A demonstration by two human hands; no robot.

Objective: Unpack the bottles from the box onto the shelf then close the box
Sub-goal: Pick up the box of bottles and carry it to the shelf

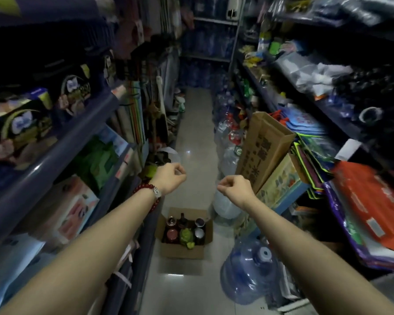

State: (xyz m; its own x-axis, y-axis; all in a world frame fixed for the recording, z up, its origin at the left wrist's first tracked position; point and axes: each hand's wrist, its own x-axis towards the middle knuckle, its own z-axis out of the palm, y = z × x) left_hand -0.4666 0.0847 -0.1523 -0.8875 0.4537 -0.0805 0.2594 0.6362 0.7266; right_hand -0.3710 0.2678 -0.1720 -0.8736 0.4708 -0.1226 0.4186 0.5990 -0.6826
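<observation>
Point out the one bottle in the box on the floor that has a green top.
It is the green-topped bottle in the middle of the near row of the open cardboard box. The bottles either side show a reddish lid and a pale, silvery lid; the far row looks dark.

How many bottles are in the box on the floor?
6, in two rows inside the open box. Back row: left, middle, right. Front row: left, middle, green, right. More may hide beneath.

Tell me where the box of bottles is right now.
In the head view the open cardboard box sits on the aisle floor, low and centre, beside the left shelving's base, with a big blue water jug to its right.
</observation>
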